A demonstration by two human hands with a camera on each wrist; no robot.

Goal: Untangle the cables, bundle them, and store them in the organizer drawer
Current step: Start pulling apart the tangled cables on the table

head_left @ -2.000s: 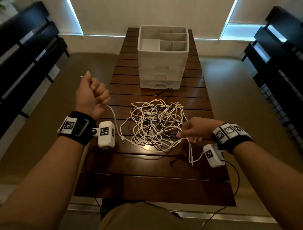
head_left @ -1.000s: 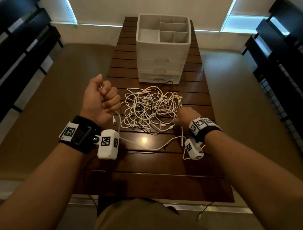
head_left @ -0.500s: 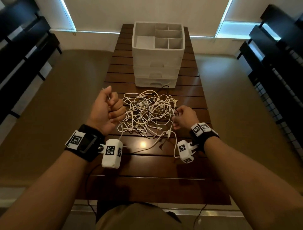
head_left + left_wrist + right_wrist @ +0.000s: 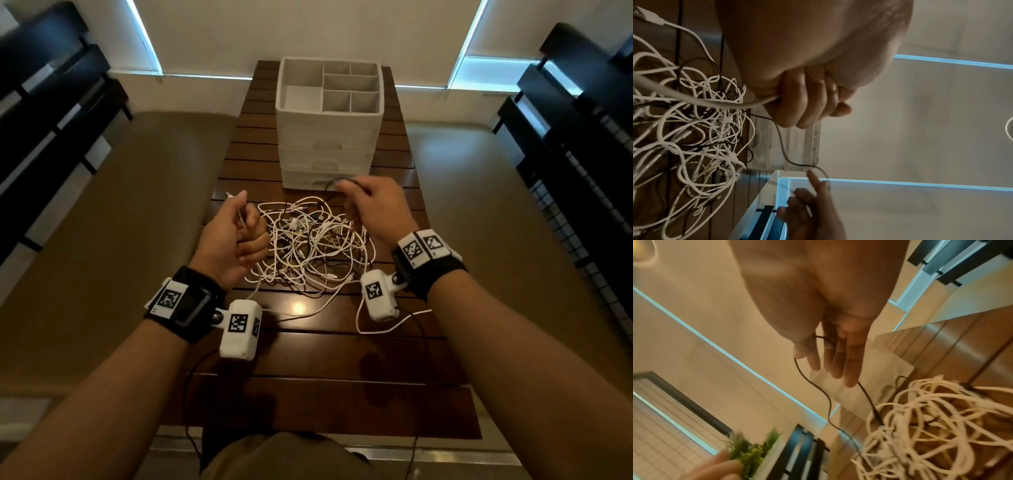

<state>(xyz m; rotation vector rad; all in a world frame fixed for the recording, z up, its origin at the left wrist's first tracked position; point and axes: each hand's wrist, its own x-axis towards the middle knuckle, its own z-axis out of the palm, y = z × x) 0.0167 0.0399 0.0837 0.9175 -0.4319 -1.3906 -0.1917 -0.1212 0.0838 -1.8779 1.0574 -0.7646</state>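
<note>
A tangle of white and black cables (image 4: 308, 246) (image 4: 684, 129) (image 4: 931, 426) lies mid-table in front of the white drawer organizer (image 4: 329, 137) (image 4: 764, 146); its drawers look closed. My left hand (image 4: 236, 240) (image 4: 803, 100) is a fist at the tangle's left edge, gripping a white cable (image 4: 694, 99) whose plug end pokes out above the thumb. My right hand (image 4: 373, 205) (image 4: 834, 353) is raised over the tangle's far right side. It holds a thin black cable (image 4: 334, 182) (image 4: 813, 384) between thumb and fingers, and the cable trails down into the pile.
The dark slatted wooden table (image 4: 308, 394) is narrow, with floor on both sides. Black slatted furniture stands at left (image 4: 51, 102) and right (image 4: 582, 137). A loose white cable end (image 4: 376, 329) curls on the near side under my right wrist. A green plant (image 4: 752, 451) shows beyond.
My right hand moved from the tangle's near right edge to its far side and lifted the black cable. My left hand kept its grip on the white cable, shifting slightly.
</note>
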